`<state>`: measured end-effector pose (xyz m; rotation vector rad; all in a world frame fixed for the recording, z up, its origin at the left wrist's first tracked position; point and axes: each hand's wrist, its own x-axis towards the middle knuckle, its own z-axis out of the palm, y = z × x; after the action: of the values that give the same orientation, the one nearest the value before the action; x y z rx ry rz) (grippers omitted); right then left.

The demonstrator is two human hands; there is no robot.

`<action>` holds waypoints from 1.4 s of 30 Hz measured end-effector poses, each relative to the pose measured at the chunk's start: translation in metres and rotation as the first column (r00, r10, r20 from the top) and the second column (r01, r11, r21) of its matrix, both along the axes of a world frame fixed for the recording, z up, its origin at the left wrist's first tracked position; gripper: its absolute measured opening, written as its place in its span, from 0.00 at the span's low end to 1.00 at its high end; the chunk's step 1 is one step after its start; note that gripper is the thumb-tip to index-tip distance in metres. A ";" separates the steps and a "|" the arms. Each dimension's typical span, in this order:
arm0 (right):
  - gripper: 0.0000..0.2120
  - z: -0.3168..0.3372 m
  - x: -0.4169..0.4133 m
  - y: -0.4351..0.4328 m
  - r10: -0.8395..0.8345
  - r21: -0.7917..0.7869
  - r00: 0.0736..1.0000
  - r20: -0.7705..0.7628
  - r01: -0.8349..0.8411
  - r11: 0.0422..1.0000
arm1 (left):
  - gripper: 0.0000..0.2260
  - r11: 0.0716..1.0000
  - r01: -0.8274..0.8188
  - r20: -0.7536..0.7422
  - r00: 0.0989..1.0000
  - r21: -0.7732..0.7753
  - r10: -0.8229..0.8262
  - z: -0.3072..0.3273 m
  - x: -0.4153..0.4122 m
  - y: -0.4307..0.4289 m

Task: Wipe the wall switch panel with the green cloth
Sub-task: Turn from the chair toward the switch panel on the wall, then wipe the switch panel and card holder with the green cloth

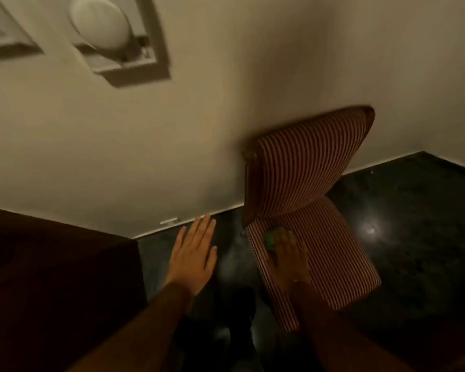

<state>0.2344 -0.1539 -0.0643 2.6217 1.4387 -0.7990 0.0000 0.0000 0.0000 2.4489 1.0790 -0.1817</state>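
Observation:
The green cloth [271, 239] lies on the seat of a red-and-white striped chair [314, 167], mostly covered by my right hand [289, 257], whose fingers rest on it. Whether the fingers grip the cloth is unclear in the blur. My left hand [194, 255] hovers flat and open over the dark floor, fingers spread, holding nothing. High on the beige wall at upper left sits a white panel [124, 41] with a round white fixture on it; it is blurred.
The striped chair stands against the wall on a dark glossy floor [403, 237]. A dark wooden piece of furniture [51, 277] fills the lower left. A second white frame [3, 30] shows at the top left edge.

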 end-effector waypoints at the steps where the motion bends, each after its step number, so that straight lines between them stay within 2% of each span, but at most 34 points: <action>1: 0.35 -0.015 0.003 -0.001 0.015 -0.045 1.000 0.008 -0.015 0.999 | 0.34 1.000 -0.012 -0.011 1.000 -0.025 0.012 -0.014 0.004 -0.002; 4: 0.35 -0.052 0.016 0.000 0.040 -0.110 0.999 0.033 -0.037 0.993 | 0.33 0.999 -0.044 -0.030 0.999 -0.004 0.043 -0.050 0.009 -0.009; 8: 0.38 -0.098 0.041 0.004 -0.022 -0.141 1.000 0.014 0.024 0.990 | 0.32 0.998 -0.064 -0.024 0.998 -0.012 0.063 -0.086 0.007 -0.018; 12: 0.42 -0.131 0.062 0.007 0.092 -0.258 0.996 -0.020 -0.094 0.962 | 0.31 0.998 -0.068 -0.064 0.996 -0.013 0.067 -0.107 -0.003 -0.024; 14: 0.43 -0.143 0.067 0.006 0.072 -0.271 0.995 -0.074 -0.089 0.958 | 0.30 0.997 -0.077 -0.084 0.994 -0.017 0.076 -0.111 -0.010 -0.028; 16: 0.41 -0.154 0.067 0.009 -0.004 -0.239 0.994 -0.109 -0.023 0.971 | 0.30 0.995 -0.100 -0.120 0.988 -0.029 0.096 -0.112 -0.016 -0.033; 19: 0.32 -0.161 0.068 0.022 -0.027 -0.013 0.993 -0.113 0.026 1.000 | 0.30 0.992 -0.119 -0.193 0.975 -0.031 0.111 -0.110 -0.030 -0.034; 21: 0.25 -0.158 0.068 0.025 -0.159 0.026 0.971 -0.176 0.166 0.986 | 0.31 0.986 -0.168 -0.211 0.964 -0.014 0.162 -0.100 -0.044 -0.033; 26: 0.24 -0.105 0.051 0.031 -0.293 0.029 0.904 -0.312 0.317 0.948 | 0.29 0.907 -0.402 -0.123 0.901 0.127 0.417 -0.042 -0.063 -0.028; 28: 0.23 -0.065 0.031 0.034 -0.292 0.042 0.892 -0.345 0.326 0.945 | 0.30 0.892 -0.430 -0.083 0.892 0.142 0.443 -0.011 -0.067 -0.014; 30: 0.16 -0.025 0.009 0.041 -0.217 0.192 0.903 -0.371 0.303 0.933 | 0.32 0.891 -0.409 -0.023 0.907 0.196 0.421 0.023 -0.073 0.007; 31: 0.15 -0.009 0.001 0.049 -0.135 0.318 0.913 -0.384 0.268 0.910 | 0.33 0.884 -0.395 0.015 0.915 0.252 0.404 0.041 -0.075 0.019; 32: 0.20 0.011 -0.007 0.058 -0.027 0.415 0.940 -0.341 0.176 0.892 | 0.32 0.866 -0.395 0.063 0.916 0.308 0.396 0.059 -0.078 0.031; 34: 0.36 0.056 -0.021 0.085 0.211 0.527 0.972 -0.104 -0.126 0.840 | 0.32 0.817 -0.427 0.149 0.903 0.386 0.402 0.099 -0.084 0.057; 36: 0.42 0.097 -0.039 0.108 0.267 0.561 0.961 -0.066 -0.185 0.807 | 0.33 0.784 -0.467 0.217 0.884 0.409 0.414 0.136 -0.091 0.080; 37: 0.45 0.118 -0.052 0.121 0.294 0.634 0.954 -0.053 -0.196 0.748 | 0.33 0.758 -0.487 0.248 0.873 0.435 0.419 0.161 -0.100 0.091; 40: 0.36 0.164 -0.081 0.156 0.279 0.708 0.958 -0.068 -0.151 0.690 | 0.34 0.706 -0.496 0.306 0.868 0.505 0.391 0.209 -0.112 0.120; 42: 0.32 0.200 -0.099 0.178 0.252 0.783 0.966 -0.050 -0.118 0.611 | 0.34 0.652 -0.509 0.345 0.861 0.563 0.374 0.244 -0.122 0.138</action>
<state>0.1358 0.0241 0.1355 2.8822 2.5381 -0.3922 -0.1224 0.1378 0.2436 2.5501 1.8406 0.6989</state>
